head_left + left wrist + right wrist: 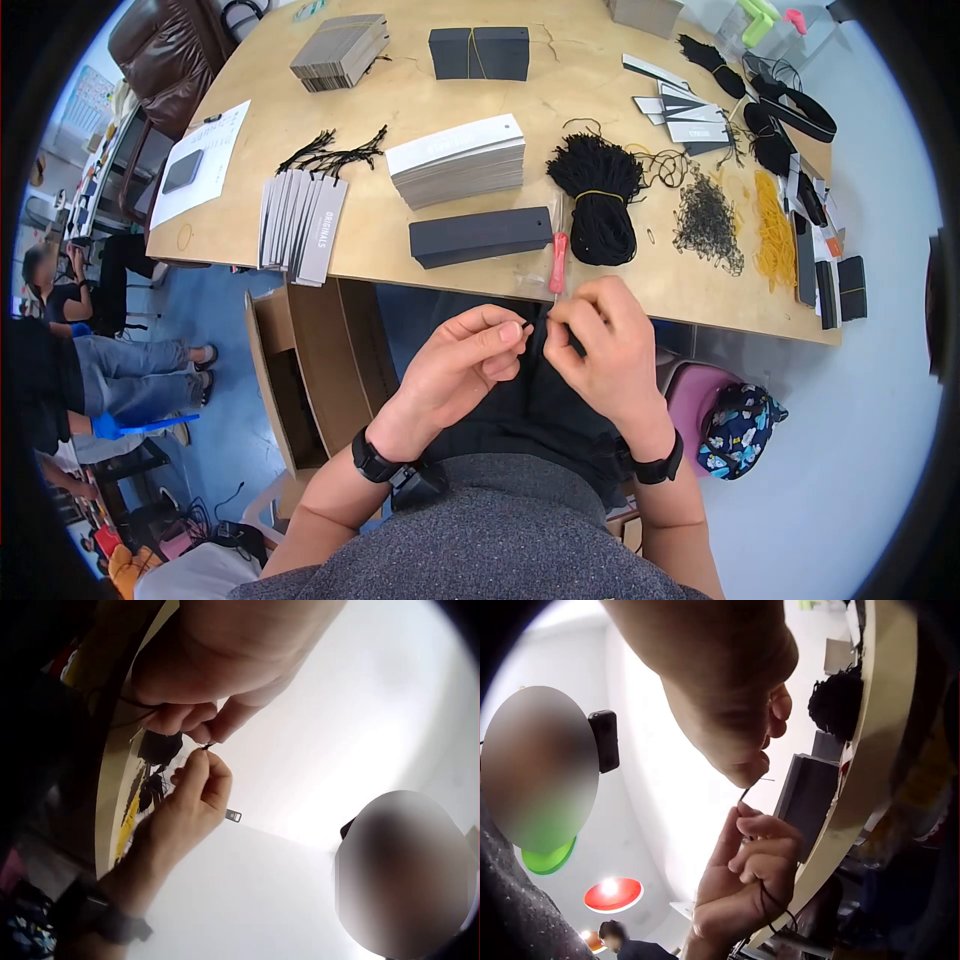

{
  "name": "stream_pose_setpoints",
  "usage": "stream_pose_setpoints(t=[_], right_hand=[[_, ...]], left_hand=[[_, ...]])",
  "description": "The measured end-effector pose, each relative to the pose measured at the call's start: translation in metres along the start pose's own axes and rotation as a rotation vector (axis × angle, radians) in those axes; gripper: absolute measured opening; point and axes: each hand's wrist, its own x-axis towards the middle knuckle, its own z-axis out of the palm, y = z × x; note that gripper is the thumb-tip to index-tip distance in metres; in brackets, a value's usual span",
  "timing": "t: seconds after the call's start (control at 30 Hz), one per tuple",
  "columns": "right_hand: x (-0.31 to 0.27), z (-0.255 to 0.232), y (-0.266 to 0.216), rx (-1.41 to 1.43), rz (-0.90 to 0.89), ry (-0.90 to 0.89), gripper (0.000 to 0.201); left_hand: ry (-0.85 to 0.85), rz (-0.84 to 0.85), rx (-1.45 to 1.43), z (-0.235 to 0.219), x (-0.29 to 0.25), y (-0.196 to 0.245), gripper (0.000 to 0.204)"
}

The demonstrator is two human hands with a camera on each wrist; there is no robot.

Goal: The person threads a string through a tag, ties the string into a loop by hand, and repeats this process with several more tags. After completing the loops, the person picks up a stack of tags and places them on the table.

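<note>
Both hands are over the wearer's lap, just short of the worktop's (400, 110) near edge, and the dark cord (744, 796) is between them, off the surface. The left hand (455, 352) has thumb and forefinger pinched on it, the other fingers curled, a slack loop hanging below; the right hand (608, 350) has thumb and fingertips closed together at the other end. A thin sliver (768, 779) projects by the right fingertips; I cannot tell what it is. Principal risk, in my judgement: the grip area is tiny, so a slip of either pinch would drop the cord to the lap or floor, nothing being beneath to catch it. The slack loop could snag if the hands part quickly. The red-handled tool (558, 263) lies at the near edge, just beyond the right hand, and a careless knuckle could knock it off. Toward the right edge, a sweeping forearm could scatter the loose pins (708, 228).
</note>
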Motion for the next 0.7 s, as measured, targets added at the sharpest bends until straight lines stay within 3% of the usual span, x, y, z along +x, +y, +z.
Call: stream_pose_setpoints(t=[0.2, 0.4, 0.47, 0.6, 0.7], right_hand=[[0.011, -0.024, -0.008, 0.034, 0.026, 0.0, 0.025], [0.014, -0.027, -0.007, 0.013, 0.003, -0.001, 0.023], [0.013, -0.033, -0.012, 0.303, 0.115, -0.136, 0.022], [0.011, -0.027, -0.001, 0.088, 0.108, -0.077, 0.017], [0.009, -0.021, -0.007, 0.184, 0.206, -0.026, 0.02]], left_hand=[[0.099, 0.084, 0.352, -0.004, 0.007, -0.005, 0.011], [-0.004, -0.005, 0.129, -0.004, 0.009, 0.0, 0.011], [0.004, -0.007, 0.144, -0.003, 0.01, -0.001, 0.011], [0.067, -0.009, 0.218, 0.001, 0.011, 0.0, 0.012], [-0.07, -0.092, 0.017, -0.001, 0.009, 0.003, 0.014]])
